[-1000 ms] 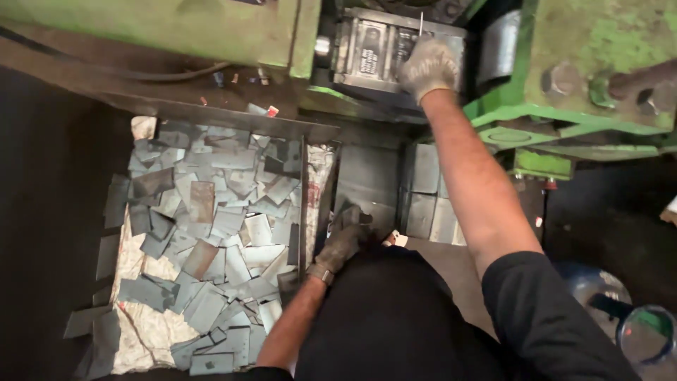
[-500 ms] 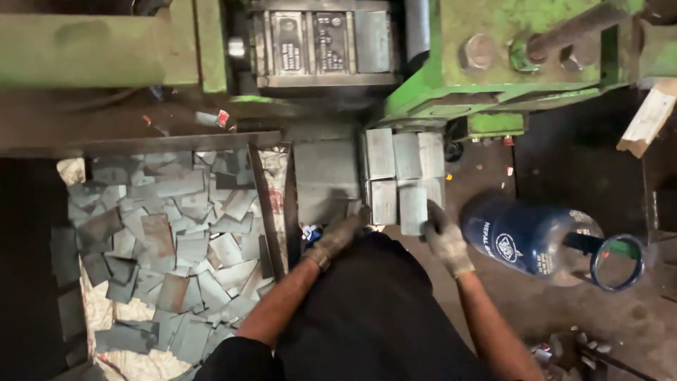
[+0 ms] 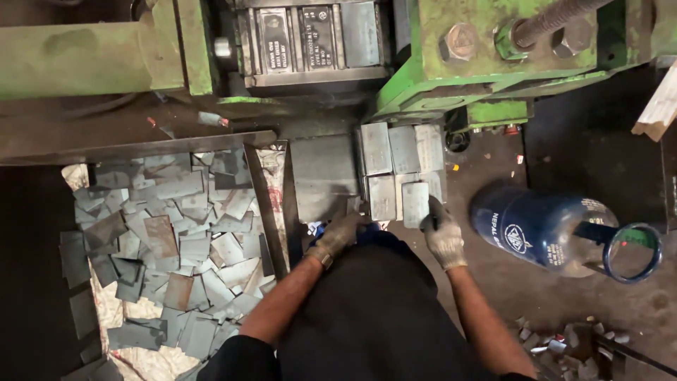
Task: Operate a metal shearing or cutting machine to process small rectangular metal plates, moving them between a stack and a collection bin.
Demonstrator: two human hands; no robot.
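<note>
My right hand [image 3: 443, 238], in a dirty work glove, grips the lower end of a grey metal block [image 3: 415, 201]. That block is the nearest one in a stack of similar grey blocks [image 3: 398, 152] under the green machine [image 3: 451, 77]. My left hand [image 3: 338, 236], also gloved, rests with curled fingers at the near edge of a flat steel plate [image 3: 323, 173] left of the stack. What its fingers hold, if anything, is hidden. My dark-clothed lap fills the bottom middle of the view.
A bin [image 3: 262, 183] on the left holds several flat cut metal pieces [image 3: 162, 240]. A blue gas cylinder [image 3: 539, 226] lies on its side at the right. Loose scrap bits [image 3: 564, 346] lie at bottom right. A wooden piece [image 3: 659, 106] juts in at the right edge.
My right hand came down from the machine head to the block stack and closed on the nearest block. My left hand stayed by the plate. The view shifted right.
</note>
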